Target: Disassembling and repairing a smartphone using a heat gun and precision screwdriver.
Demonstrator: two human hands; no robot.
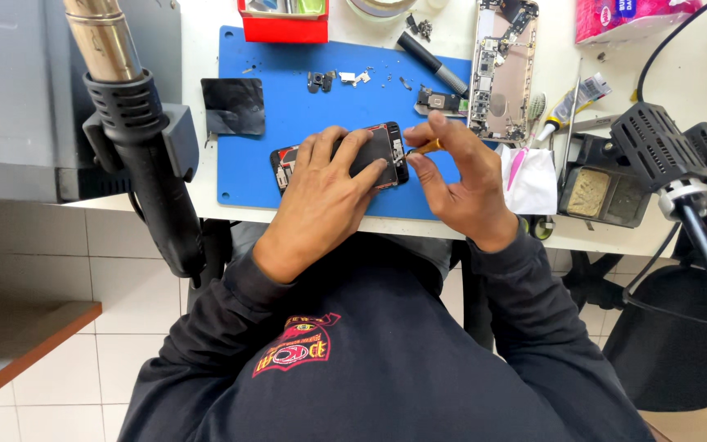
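Observation:
An opened black phone screen assembly (pixel 380 144) lies on the blue work mat (pixel 304 106) near the table's front edge. My left hand (pixel 327 195) rests flat on it, fingers spread, pressing it down. My right hand (pixel 461 176) pinches a small orange-tipped tool (pixel 429 147) at the phone's right end. Most of the phone is hidden under my left hand.
A phone body with bare circuitry (pixel 501 69) lies at the mat's right edge. A black square sheet (pixel 234 106), small screws and parts (pixel 353 79), a black screwdriver (pixel 431 61), a red tray (pixel 283 24), tweezers (pixel 570 115), white tissue (pixel 529 176), a hot-air gun (pixel 137 147) at left and a soldering stand (pixel 673 155) at right.

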